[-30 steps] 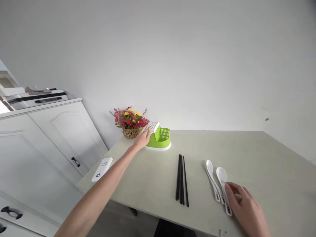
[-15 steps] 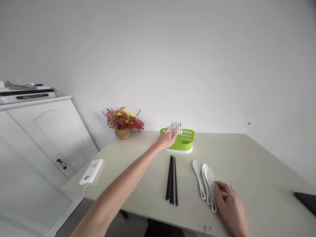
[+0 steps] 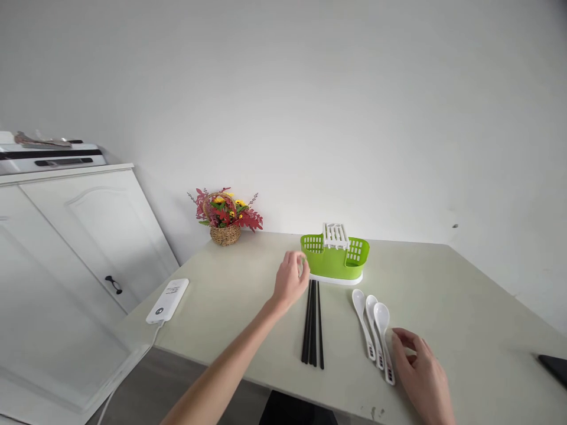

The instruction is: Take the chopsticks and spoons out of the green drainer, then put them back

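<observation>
Both our hands are empty, fingers loosely curled: just right of our left hand [image 3: 289, 278], the nearer one, stands the green holder [image 3: 333, 264], long axis crosswise; left of our right hand [image 3: 423, 372] lie three white spoons [image 3: 371, 311], handles toward us.

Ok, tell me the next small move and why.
Probably slide the right hand onto the nearest white spoon: the hand sits just beside it without gripping it, and the green rack stands upright farther back.
</observation>
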`<state>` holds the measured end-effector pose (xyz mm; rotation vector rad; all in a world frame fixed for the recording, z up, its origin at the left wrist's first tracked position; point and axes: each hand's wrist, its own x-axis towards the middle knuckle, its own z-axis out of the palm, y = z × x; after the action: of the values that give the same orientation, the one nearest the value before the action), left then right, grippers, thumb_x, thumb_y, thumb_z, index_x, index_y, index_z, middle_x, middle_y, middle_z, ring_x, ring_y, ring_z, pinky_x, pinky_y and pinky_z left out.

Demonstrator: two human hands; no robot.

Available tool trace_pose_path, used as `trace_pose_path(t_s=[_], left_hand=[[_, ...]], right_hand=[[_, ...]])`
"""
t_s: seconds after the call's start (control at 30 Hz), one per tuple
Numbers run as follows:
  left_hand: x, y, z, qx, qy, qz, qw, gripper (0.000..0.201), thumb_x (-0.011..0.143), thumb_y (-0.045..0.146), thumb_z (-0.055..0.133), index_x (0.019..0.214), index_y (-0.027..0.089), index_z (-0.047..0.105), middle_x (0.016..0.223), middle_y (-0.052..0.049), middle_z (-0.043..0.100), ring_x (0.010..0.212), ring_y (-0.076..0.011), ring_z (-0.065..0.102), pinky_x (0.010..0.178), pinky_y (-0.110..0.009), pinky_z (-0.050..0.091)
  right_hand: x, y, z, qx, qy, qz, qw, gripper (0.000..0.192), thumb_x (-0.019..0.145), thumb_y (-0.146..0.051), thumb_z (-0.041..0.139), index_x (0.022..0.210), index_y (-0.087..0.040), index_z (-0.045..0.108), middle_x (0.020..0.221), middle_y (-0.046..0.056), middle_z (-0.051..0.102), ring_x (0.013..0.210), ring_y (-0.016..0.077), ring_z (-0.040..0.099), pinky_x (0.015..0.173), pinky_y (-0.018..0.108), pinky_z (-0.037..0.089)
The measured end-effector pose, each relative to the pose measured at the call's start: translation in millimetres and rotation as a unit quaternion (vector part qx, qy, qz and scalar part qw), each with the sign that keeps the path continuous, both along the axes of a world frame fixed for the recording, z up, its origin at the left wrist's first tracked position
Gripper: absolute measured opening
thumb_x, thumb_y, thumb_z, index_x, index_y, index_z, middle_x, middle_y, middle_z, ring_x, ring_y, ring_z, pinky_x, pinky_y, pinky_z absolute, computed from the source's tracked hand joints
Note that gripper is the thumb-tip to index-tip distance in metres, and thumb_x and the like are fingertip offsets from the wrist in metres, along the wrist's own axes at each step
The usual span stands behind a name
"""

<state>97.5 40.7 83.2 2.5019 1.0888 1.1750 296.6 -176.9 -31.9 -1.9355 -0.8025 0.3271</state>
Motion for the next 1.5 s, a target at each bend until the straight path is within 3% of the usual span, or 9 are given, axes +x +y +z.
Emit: trace_pose_path(t_s=[0.2, 0.37, 0.5, 0.73, 0.9, 1.03, 1.2, 1.33, 1.5], left_hand=[[-44.1, -54.3, -79.6, -0.059, 0.111, 0.003, 0.992, 0.017, 0.102, 0.041, 0.046, 0.099, 0.025, 0.051, 0.088, -0.005, 0.064, 0.072, -0.0221, 0.065, 0.067, -0.037, 0.054], [-49.7, -77.1, -95.5, -0.028, 0.115, 0.017, 0.993, 0.016, 0.102, 0.038, 0.047, 0.098, 0.024, 0.051, 0.094, -0.008, 0.064, 0.085, -0.0269, 0.065, 0.077, -0.043, 0.054], [-53.8, -79.9, -95.9, -0.019, 0.111, 0.040, 0.993, 0.015, 0.101, 0.036, 0.049, 0.095, 0.023, 0.053, 0.094, -0.007, 0.064, 0.089, -0.0277, 0.064, 0.081, -0.045, 0.053], [-71.4, -71.5, -93.2, -0.048, 0.136, 0.044, 0.989, 0.011, 0.097, 0.032, 0.058, 0.095, 0.021, 0.056, 0.095, -0.007, 0.065, 0.094, -0.0278, 0.064, 0.085, -0.044, 0.052], [-90.0, -58.2, -70.7, -0.083, 0.242, 0.054, 0.965, 0.002, 0.094, 0.019, 0.061, 0.096, 0.017, 0.060, 0.096, -0.009, 0.066, 0.093, -0.0263, 0.066, 0.080, -0.036, 0.051], [-95.0, -48.6, -53.6, -0.082, 0.371, 0.069, 0.923, 0.013, 0.085, 0.003, 0.061, 0.087, 0.016, 0.063, 0.087, -0.011, 0.064, 0.084, -0.0276, 0.065, 0.070, -0.033, 0.046], [-91.9, -40.4, -46.6, -0.087, 0.407, 0.077, 0.906, 0.021, 0.074, -0.005, 0.065, 0.079, 0.015, 0.063, 0.078, -0.011, 0.060, 0.084, -0.0302, 0.065, 0.074, -0.035, 0.045], [-101.1, -31.9, -32.7, -0.141, 0.365, 0.073, 0.917, 0.015, 0.078, 0.000, 0.064, 0.076, 0.015, 0.069, 0.075, -0.013, 0.067, 0.078, -0.0304, 0.068, 0.071, -0.035, 0.048], [-113.8, -36.6, -19.5, -0.251, 0.066, -0.038, 0.965, 0.019, 0.093, 0.030, 0.063, 0.095, 0.020, 0.079, 0.091, -0.007, 0.080, 0.079, -0.0226, 0.075, 0.073, -0.029, 0.055]], right_hand=[[2.3, 0.1, 6.9, 0.006, -0.024, -0.025, 0.999, 0.047, 0.092, -0.061, 0.049, 0.113, -0.023, 0.065, 0.118, 0.013, 0.070, 0.070, 0.0207, 0.068, 0.065, 0.036, 0.055], [-21.0, 15.4, 30.3, 0.007, -0.111, 0.129, 0.985, 0.034, 0.097, -0.055, 0.045, 0.108, -0.028, 0.063, 0.108, 0.007, 0.071, 0.071, 0.0187, 0.066, 0.066, 0.033, 0.052], [-57.6, 48.4, 41.3, -0.049, -0.178, 0.260, 0.948, 0.027, 0.102, -0.045, 0.038, 0.104, -0.027, 0.058, 0.098, 0.003, 0.071, 0.078, 0.0189, 0.069, 0.065, 0.029, 0.048], [-95.1, 98.6, 35.4, -0.107, -0.225, 0.249, 0.936, 0.015, 0.100, -0.038, 0.045, 0.097, -0.024, 0.051, 0.092, 0.004, 0.069, 0.070, 0.0201, 0.068, 0.056, 0.027, 0.030], [-96.0, 102.5, 36.3, -0.102, -0.221, 0.257, 0.935, 0.017, 0.101, -0.040, 0.042, 0.101, -0.025, 0.048, 0.093, 0.004, 0.068, 0.071, 0.0209, 0.066, 0.056, 0.028, 0.031], [-94.7, 99.6, 40.2, -0.083, -0.207, 0.286, 0.932, 0.020, 0.100, -0.044, 0.040, 0.102, -0.026, 0.049, 0.084, 0.000, 0.066, 0.071, 0.0204, 0.066, 0.059, 0.029, 0.038], [-95.3, 101.1, 40.7, -0.038, -0.158, 0.330, 0.930, 0.024, 0.098, -0.046, 0.040, 0.100, -0.026, 0.052, 0.080, 0.000, 0.065, 0.069, 0.0197, 0.063, 0.064, 0.031, 0.044], [-91.9, 109.8, 42.7, -0.014, -0.102, 0.357, 0.929, 0.030, 0.095, -0.054, 0.044, 0.096, -0.027, 0.057, 0.078, 0.000, 0.065, 0.064, 0.0190, 0.060, 0.066, 0.033, 0.047], [-88.1, 127.9, 73.3, 0.006, -0.003, 0.368, 0.930, 0.047, 0.090, -0.064, 0.053, 0.115, -0.025, 0.057, 0.086, 0.001, 0.066, 0.062, 0.0169, 0.060, 0.061, 0.031, 0.048]])
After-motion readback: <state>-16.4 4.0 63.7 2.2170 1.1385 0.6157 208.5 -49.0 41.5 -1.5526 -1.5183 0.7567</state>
